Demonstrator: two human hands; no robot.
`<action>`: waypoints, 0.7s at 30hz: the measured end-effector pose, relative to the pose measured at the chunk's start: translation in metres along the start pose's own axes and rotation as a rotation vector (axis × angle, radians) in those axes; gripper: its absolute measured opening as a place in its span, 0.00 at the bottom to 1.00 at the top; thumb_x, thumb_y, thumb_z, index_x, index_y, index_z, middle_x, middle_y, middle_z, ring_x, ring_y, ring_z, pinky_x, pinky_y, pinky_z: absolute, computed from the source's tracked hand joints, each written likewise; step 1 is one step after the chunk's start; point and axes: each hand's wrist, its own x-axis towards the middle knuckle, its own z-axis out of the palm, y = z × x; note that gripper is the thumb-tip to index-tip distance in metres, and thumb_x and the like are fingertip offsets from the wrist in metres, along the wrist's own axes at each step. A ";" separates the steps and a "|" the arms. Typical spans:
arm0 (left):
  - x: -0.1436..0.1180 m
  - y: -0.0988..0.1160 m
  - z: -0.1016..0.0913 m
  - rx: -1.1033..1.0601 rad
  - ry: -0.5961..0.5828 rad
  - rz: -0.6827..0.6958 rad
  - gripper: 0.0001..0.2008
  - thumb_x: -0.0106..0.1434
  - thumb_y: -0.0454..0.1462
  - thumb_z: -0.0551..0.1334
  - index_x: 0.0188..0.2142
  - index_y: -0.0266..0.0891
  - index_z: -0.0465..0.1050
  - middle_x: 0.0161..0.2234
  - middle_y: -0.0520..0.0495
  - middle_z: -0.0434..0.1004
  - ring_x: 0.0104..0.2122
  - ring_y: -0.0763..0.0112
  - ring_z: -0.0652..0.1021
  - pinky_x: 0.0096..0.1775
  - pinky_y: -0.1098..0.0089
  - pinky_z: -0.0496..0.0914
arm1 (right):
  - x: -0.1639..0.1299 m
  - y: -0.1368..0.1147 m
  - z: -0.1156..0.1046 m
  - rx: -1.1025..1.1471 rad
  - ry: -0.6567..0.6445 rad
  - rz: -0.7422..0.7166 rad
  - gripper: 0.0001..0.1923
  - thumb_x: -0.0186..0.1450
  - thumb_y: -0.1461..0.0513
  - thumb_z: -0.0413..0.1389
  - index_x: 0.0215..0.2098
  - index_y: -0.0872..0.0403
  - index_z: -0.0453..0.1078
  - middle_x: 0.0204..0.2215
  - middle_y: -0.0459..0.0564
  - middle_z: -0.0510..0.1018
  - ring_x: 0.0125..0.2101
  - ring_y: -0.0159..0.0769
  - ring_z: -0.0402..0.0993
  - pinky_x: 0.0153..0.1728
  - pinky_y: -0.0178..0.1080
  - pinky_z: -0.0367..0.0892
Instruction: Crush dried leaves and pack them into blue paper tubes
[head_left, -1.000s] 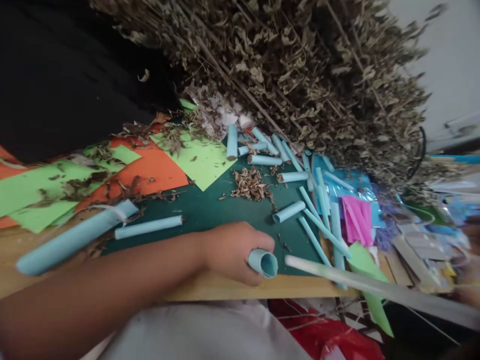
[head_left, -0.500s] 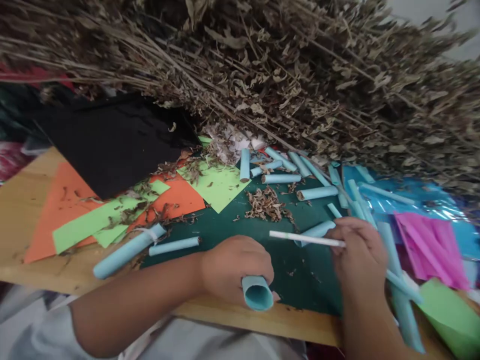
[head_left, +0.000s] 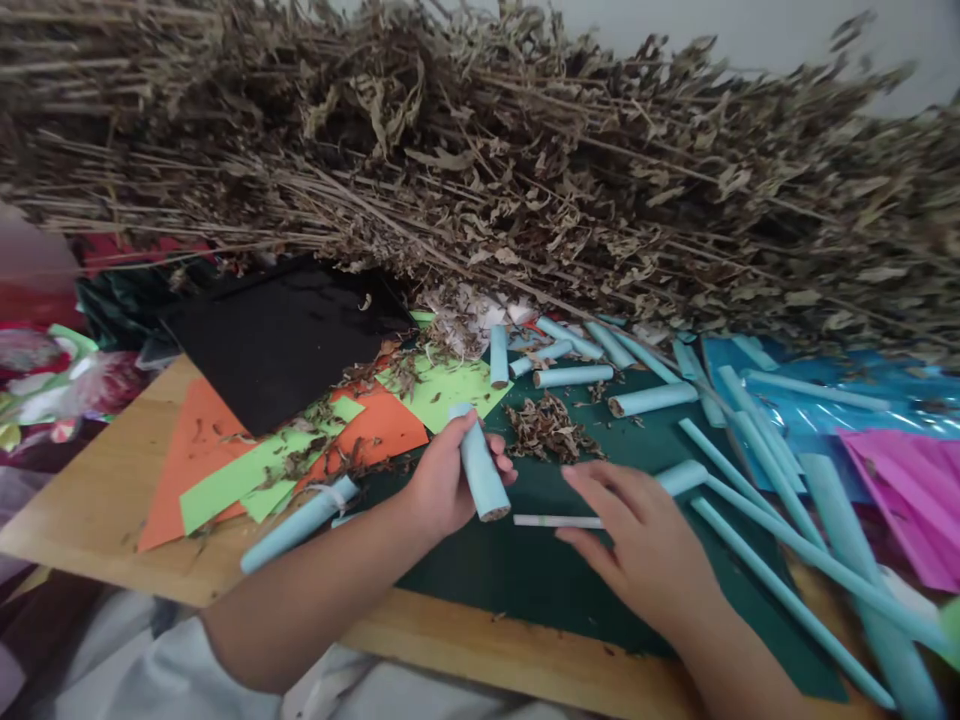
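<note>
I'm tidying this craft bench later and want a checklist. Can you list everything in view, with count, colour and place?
dried branches: one big heap, brown, across the back
crumbled dry leaves: one small pile, brown, on the mat centre
cutting mat: one, dark green, on the wooden table
black sheet: one, back left
orange paper: a few sheets, left of the mat
green paper: several pieces, light green, over the orange
loose paper rolls: many, light blue, back and right of the mat
thin white stick: one, on the mat by the right hand
pink paper: one bundle, far right
blue film: one, shiny, right rear
left hand: grip shut on held paper roll, light blue
right hand: open, fingers over the stick
</note>
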 end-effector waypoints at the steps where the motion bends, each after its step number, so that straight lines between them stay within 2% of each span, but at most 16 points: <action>1: 0.000 0.000 0.000 0.020 0.004 -0.020 0.08 0.58 0.40 0.50 0.27 0.38 0.58 0.18 0.54 0.63 0.16 0.77 0.68 0.23 0.72 0.67 | 0.005 -0.008 0.000 0.062 -0.041 -0.029 0.22 0.59 0.54 0.49 0.49 0.55 0.59 0.38 0.55 0.69 0.37 0.42 0.64 0.34 0.43 0.62; 6: 0.002 -0.004 -0.007 0.058 -0.064 -0.096 0.11 0.57 0.43 0.50 0.26 0.37 0.61 0.17 0.53 0.65 0.15 0.74 0.69 0.19 0.72 0.66 | 0.034 -0.037 -0.005 0.379 -0.334 -0.028 0.30 0.56 0.49 0.50 0.54 0.52 0.53 0.33 0.49 0.73 0.29 0.37 0.68 0.28 0.38 0.62; 9: 0.002 -0.004 -0.008 0.039 -0.071 -0.100 0.12 0.56 0.43 0.51 0.25 0.37 0.61 0.17 0.54 0.65 0.16 0.74 0.69 0.19 0.73 0.65 | 0.046 -0.042 -0.007 0.469 -0.402 -0.006 0.29 0.55 0.49 0.51 0.53 0.48 0.55 0.33 0.47 0.74 0.29 0.36 0.68 0.27 0.35 0.60; 15: 0.001 -0.006 -0.005 -0.027 -0.035 -0.036 0.09 0.56 0.41 0.52 0.23 0.38 0.60 0.13 0.56 0.62 0.14 0.78 0.66 0.18 0.78 0.62 | 0.054 -0.043 0.005 0.375 -0.349 -0.049 0.21 0.58 0.49 0.48 0.47 0.45 0.62 0.30 0.46 0.75 0.30 0.37 0.69 0.28 0.36 0.58; 18: 0.003 -0.009 -0.006 -0.032 -0.006 -0.008 0.08 0.55 0.39 0.52 0.23 0.38 0.59 0.12 0.56 0.61 0.14 0.78 0.65 0.17 0.79 0.60 | 0.051 -0.040 0.014 0.383 -0.309 -0.086 0.21 0.58 0.48 0.46 0.46 0.46 0.63 0.28 0.46 0.75 0.29 0.36 0.69 0.27 0.36 0.57; 21: 0.006 -0.013 -0.009 0.001 -0.023 -0.042 0.11 0.55 0.41 0.52 0.21 0.37 0.59 0.12 0.56 0.61 0.13 0.79 0.65 0.17 0.79 0.60 | 0.048 -0.037 0.021 0.408 -0.243 -0.106 0.22 0.58 0.47 0.44 0.45 0.47 0.64 0.26 0.46 0.75 0.27 0.35 0.68 0.26 0.36 0.56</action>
